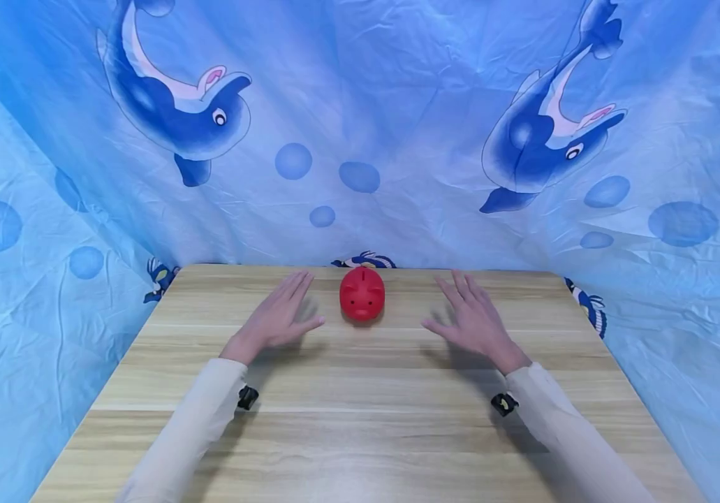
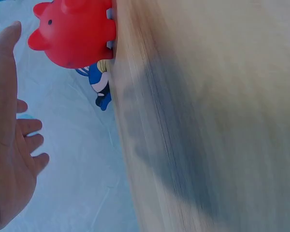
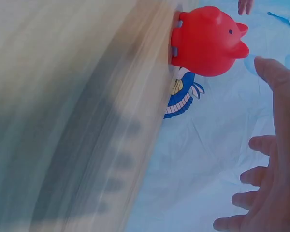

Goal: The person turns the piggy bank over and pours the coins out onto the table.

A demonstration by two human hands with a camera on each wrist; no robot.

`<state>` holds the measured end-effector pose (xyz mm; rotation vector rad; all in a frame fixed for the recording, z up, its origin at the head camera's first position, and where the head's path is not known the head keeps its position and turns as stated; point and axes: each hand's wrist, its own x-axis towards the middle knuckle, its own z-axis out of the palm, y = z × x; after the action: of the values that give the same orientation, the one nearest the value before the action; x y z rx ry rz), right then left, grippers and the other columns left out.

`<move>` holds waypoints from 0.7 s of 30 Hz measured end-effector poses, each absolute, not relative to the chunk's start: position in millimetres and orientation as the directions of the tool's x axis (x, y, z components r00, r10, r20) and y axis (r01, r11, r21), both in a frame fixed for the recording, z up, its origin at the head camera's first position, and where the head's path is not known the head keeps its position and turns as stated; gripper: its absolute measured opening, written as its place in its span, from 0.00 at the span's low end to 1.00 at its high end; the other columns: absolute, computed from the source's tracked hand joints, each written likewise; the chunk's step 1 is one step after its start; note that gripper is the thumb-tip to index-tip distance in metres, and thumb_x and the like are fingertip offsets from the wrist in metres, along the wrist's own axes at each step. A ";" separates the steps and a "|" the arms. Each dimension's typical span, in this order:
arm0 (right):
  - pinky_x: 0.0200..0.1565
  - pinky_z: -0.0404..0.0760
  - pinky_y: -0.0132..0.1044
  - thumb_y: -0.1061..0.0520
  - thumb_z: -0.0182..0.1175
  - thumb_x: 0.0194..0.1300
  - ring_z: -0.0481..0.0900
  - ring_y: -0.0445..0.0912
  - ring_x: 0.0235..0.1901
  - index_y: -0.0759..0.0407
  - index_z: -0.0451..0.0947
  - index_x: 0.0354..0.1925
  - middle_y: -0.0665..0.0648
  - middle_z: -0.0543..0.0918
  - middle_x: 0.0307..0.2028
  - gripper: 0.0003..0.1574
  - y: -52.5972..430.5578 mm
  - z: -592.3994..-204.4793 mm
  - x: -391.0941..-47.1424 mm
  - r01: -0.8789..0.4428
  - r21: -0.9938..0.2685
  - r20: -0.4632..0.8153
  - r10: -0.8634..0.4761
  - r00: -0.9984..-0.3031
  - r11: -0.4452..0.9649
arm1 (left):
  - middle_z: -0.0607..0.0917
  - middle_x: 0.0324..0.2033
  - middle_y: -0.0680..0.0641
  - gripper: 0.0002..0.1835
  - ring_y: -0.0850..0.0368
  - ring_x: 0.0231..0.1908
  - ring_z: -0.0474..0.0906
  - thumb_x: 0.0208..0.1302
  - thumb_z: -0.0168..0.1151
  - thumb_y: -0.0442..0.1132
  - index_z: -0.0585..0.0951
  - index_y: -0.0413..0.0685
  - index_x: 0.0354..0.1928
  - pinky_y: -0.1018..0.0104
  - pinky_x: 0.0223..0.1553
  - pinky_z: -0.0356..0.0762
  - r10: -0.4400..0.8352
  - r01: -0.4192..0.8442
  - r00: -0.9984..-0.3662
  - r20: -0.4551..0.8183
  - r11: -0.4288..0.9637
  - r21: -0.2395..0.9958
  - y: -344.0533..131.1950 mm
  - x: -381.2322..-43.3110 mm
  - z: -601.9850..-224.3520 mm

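Observation:
A red piggy bank (image 1: 362, 297) with a coin slot on top stands near the far edge of the wooden table, its snout toward me. My left hand (image 1: 278, 314) hovers to its left above the tabletop, fingers straight and thumb pointing toward the pig. On the other side my right hand (image 1: 469, 318) is held in the air with its fingers spread. Neither hand touches the piggy bank. Both wrist views show the piggy bank (image 2: 77, 31) upright on its short feet, with the left palm (image 2: 9, 159) and the right hand (image 3: 280, 159) apart from it.
The wooden table (image 1: 360, 419) reaches from me to a blue curtain (image 1: 397, 105) printed with dolphins and bubbles. That curtain also hangs along the left and right sides. Dark straps (image 1: 248, 397) sit at both wrists over light sleeves.

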<state>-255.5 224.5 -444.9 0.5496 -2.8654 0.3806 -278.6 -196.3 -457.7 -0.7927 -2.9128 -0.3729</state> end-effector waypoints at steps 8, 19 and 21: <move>0.75 0.52 0.64 0.20 0.55 0.63 0.44 0.67 0.78 0.53 0.53 0.81 0.66 0.48 0.80 0.63 214.3 -445.3 -273.2 -0.426 -0.255 0.223 -0.376 -0.900 0.868 | 0.48 0.81 0.41 0.50 0.41 0.80 0.45 0.73 0.53 0.65 0.47 0.42 0.82 0.47 0.79 0.47 0.494 0.527 -0.850 0.183 0.803 0.279 -187.2 -297.5 -462.3; 0.73 0.57 0.65 0.23 0.60 0.62 0.52 0.63 0.78 0.47 0.50 0.82 0.59 0.55 0.80 0.62 198.0 -453.2 -300.2 -0.507 -0.317 0.224 -0.456 -0.861 0.801 | 0.52 0.81 0.41 0.49 0.41 0.79 0.48 0.71 0.58 0.62 0.50 0.46 0.82 0.40 0.76 0.53 0.509 0.533 -0.843 0.172 0.751 0.390 -170.9 -311.7 -469.1; 0.73 0.59 0.65 0.24 0.61 0.62 0.55 0.62 0.77 0.46 0.50 0.82 0.57 0.56 0.80 0.62 194.4 -456.1 -305.0 -0.527 -0.333 0.231 -0.474 -0.850 0.782 | 0.53 0.80 0.43 0.49 0.42 0.79 0.49 0.69 0.58 0.64 0.50 0.49 0.82 0.38 0.75 0.55 0.506 0.527 -0.846 0.168 0.745 0.408 -167.9 -313.1 -470.3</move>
<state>-305.0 194.4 -456.1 0.8009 -2.8377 0.5903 -313.1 -167.9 -470.3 -0.8559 -2.8912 -0.6980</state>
